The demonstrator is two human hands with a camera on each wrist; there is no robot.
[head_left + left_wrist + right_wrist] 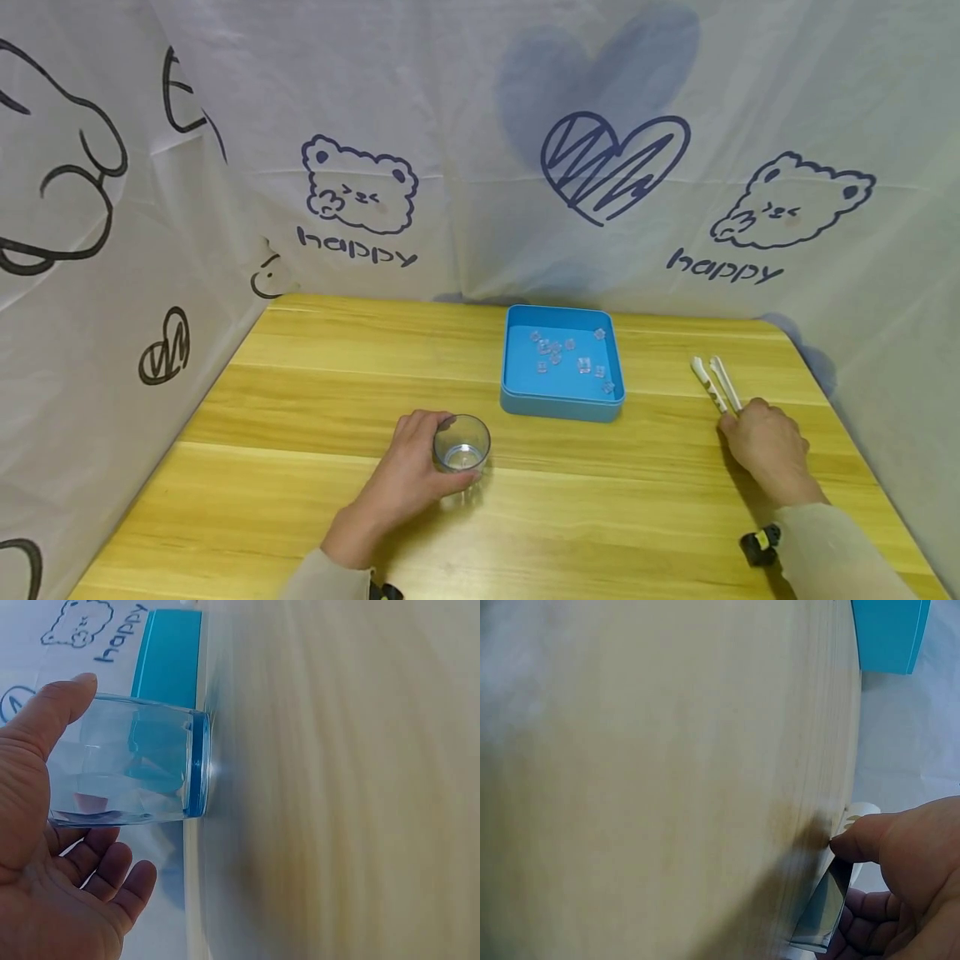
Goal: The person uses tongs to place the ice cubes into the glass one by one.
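Note:
My left hand holds a clear drinking glass around its side, thumb on the near side and fingers on the far side. In the left wrist view the glass stands upright on the tabletop. At the right, my right hand grips a pair of tongs with two white arms, pointing away from me with their tips apart. The right wrist view shows the tongs' shiny metal bent end below the thumb. Between the hands and farther back is a blue square tray with several small clear plastic pieces.
Everything stands on a yellow wood-grain table. White cloth with bear and heart drawings hangs behind the table and along its sides. A dark wrist strap sits at the right cuff.

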